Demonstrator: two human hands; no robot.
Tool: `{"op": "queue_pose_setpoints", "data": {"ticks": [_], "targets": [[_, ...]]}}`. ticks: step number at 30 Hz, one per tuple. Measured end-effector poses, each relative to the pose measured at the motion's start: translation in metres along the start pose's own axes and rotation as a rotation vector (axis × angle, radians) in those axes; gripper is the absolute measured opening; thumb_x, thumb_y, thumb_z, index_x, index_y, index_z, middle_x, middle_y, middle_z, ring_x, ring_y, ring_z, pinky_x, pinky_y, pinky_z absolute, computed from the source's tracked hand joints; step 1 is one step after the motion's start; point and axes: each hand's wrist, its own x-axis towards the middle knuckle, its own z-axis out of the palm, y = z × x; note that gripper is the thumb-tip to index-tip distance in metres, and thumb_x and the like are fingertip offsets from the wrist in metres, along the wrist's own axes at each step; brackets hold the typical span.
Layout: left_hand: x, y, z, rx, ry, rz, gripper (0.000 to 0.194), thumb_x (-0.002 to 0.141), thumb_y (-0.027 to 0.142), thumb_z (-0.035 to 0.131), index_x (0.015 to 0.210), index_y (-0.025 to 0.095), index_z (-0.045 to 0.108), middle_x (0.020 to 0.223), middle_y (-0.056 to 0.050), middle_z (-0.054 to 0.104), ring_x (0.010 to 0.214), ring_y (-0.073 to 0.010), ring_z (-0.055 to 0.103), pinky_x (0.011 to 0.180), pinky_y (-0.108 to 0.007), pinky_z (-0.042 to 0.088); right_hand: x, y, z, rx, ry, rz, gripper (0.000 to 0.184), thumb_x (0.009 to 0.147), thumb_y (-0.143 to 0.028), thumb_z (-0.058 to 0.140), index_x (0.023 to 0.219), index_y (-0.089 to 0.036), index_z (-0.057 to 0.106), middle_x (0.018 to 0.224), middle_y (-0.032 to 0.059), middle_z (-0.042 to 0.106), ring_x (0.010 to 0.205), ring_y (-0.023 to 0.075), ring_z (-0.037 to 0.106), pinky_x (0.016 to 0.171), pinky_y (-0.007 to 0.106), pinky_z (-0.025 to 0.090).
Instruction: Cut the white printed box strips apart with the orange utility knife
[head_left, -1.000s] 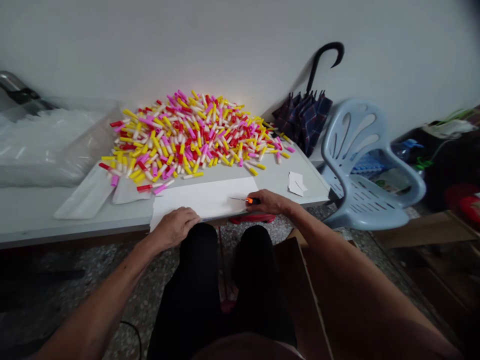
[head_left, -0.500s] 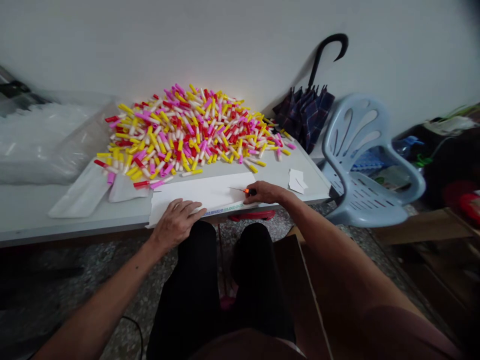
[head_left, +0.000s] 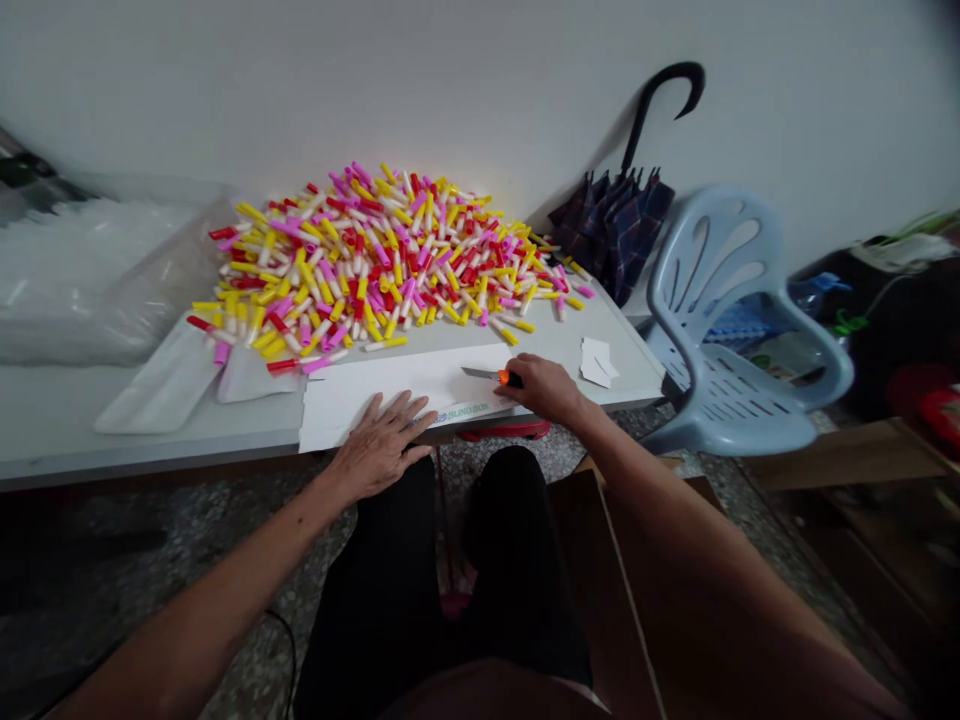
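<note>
My right hand grips a small utility knife with an orange handle, its blade lying flat and pointing left over the right end of a long white card sheet. My left hand rests with spread fingers on the sheet's near edge, where a printed strip reading "BLIND BOX" shows. Behind the sheet lies a large heap of plastic tubes in yellow, pink, red and white. Neither hand touches the heap.
The grey table holds white paper pieces and white sheets. A clear plastic bag lies at the left. A plaid umbrella leans on the wall beside a pale blue plastic chair. A cardboard box stands below.
My left hand has slid right along the sheet and spread its fingers. The knife stays near the sheet's right end, and more of the printed strip shows.
</note>
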Motion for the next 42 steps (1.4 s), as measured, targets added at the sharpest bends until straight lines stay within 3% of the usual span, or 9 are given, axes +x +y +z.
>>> {"op": "queue_pose_setpoints", "data": {"ticks": [3, 7, 10, 13, 26, 30, 34, 38, 42], "targets": [[0.001, 0.001, 0.001, -0.023, 0.005, -0.019, 0.053, 0.108, 0.046, 0.047, 0.16, 0.033, 0.044, 0.168, -0.004, 0.042, 0.158, -0.0339, 0.031, 0.128, -0.067, 0.022, -0.029, -0.021, 0.016, -0.058, 0.185, -0.091, 0.011, 0.095, -0.023, 0.066, 0.105, -0.018, 0.068, 0.115, 0.0172, 0.07, 0.11, 0.0321, 0.06, 0.088, 0.04, 0.052], [0.001, 0.001, 0.001, -0.039, 0.007, -0.027, 0.053, 0.108, 0.042, 0.049, 0.16, 0.033, 0.043, 0.168, -0.002, 0.042, 0.158, -0.0349, 0.032, 0.127, -0.067, 0.021, -0.051, -0.046, 0.062, 0.032, 0.239, -0.342, 0.043, 0.088, -0.003, 0.058, 0.126, -0.019, 0.066, 0.144, 0.0146, 0.064, 0.139, 0.0304, 0.054, 0.118, 0.05, 0.045], [0.0, 0.0, 0.001, -0.04, 0.0, -0.008, 0.057, 0.107, 0.045, 0.051, 0.162, 0.032, 0.04, 0.169, -0.003, 0.04, 0.158, -0.035, 0.031, 0.127, -0.066, 0.022, -0.054, -0.049, 0.09, 0.088, 0.235, -0.327, 0.06, 0.085, 0.001, 0.053, 0.142, -0.018, 0.06, 0.152, 0.0153, 0.06, 0.147, 0.0282, 0.049, 0.126, 0.054, 0.038], [-0.002, -0.003, 0.001, -0.035, 0.013, 0.005, 0.06, 0.107, 0.046, 0.051, 0.164, 0.032, 0.037, 0.168, -0.004, 0.041, 0.158, -0.0336, 0.032, 0.128, -0.064, 0.022, -0.058, -0.036, 0.098, 0.129, 0.213, -0.308, 0.07, 0.083, 0.002, 0.049, 0.151, -0.013, 0.053, 0.158, 0.0178, 0.054, 0.151, 0.0275, 0.045, 0.128, 0.052, 0.038], [-0.026, -0.02, 0.004, 0.008, 0.123, 0.019, 0.056, 0.107, 0.036, 0.051, 0.161, 0.027, 0.042, 0.163, -0.007, 0.048, 0.155, -0.0312, 0.038, 0.128, -0.059, 0.028, -0.078, 0.016, 0.083, 0.114, 0.23, -0.161, 0.073, 0.085, 0.0, 0.053, 0.155, -0.02, 0.05, 0.156, 0.0129, 0.057, 0.151, 0.0275, 0.047, 0.13, 0.061, 0.028], [-0.028, -0.017, 0.004, 0.0, 0.182, -0.012, 0.048, 0.106, 0.033, 0.053, 0.154, 0.026, 0.051, 0.159, -0.008, 0.053, 0.152, -0.0318, 0.044, 0.126, -0.059, 0.031, -0.079, 0.019, 0.075, 0.197, 0.227, -0.103, 0.059, 0.094, -0.008, 0.055, 0.15, -0.024, 0.054, 0.153, 0.0116, 0.061, 0.148, 0.0281, 0.05, 0.128, 0.062, 0.027], [-0.006, 0.009, 0.004, -0.001, 0.259, -0.071, 0.041, 0.106, 0.034, 0.053, 0.145, 0.021, 0.058, 0.152, -0.012, 0.06, 0.142, -0.0327, 0.053, 0.123, -0.059, 0.033, -0.071, 0.015, 0.054, 0.432, 0.184, -0.016, 0.031, 0.105, -0.035, 0.054, 0.13, -0.023, 0.067, 0.132, 0.0101, 0.074, 0.121, 0.0282, 0.067, 0.11, 0.046, 0.049], [0.036, 0.04, 0.008, -0.045, 0.251, -0.053, 0.045, 0.107, 0.036, 0.05, 0.147, 0.016, 0.054, 0.135, -0.015, 0.068, 0.125, -0.0307, 0.06, 0.113, -0.053, 0.042, -0.069, 0.015, 0.031, 0.599, 0.193, 0.084, 0.038, 0.103, -0.049, 0.054, 0.123, -0.021, 0.069, 0.112, 0.008, 0.075, 0.103, 0.0256, 0.068, 0.094, 0.037, 0.051], [0.06, 0.044, 0.012, -0.068, 0.273, -0.035, 0.037, 0.107, 0.031, 0.048, 0.138, 0.016, 0.061, 0.112, -0.013, 0.072, 0.105, -0.0291, 0.062, 0.099, -0.048, 0.048, -0.09, 0.031, 0.02, 0.802, 0.237, 0.311, 0.044, 0.096, -0.06, 0.06, 0.114, -0.021, 0.064, 0.079, 0.0011, 0.066, 0.07, 0.0187, 0.061, 0.069, 0.032, 0.052]]}}
